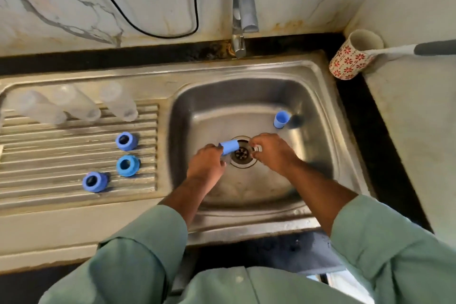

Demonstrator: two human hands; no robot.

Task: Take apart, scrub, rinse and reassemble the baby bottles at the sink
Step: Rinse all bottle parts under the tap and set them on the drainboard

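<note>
We stand at a steel sink (318,96) set against a marble wall. Our left hand (206,164) grips a light blue cap (229,147) right over the drain (243,154), and our right hand (272,153) pinches something small and pale there. The piece looks likely to slip toward the drain. Another cap (281,119) stands beyond our right hand; the bottles (74,103) and three rings (126,141) lie out past our left.

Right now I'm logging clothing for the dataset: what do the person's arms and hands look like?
Both arms wear loose sage-green sleeves pushed up above the forearms. The left hand and right hand are bare: no gloves, and no rings or watch visible.
</note>
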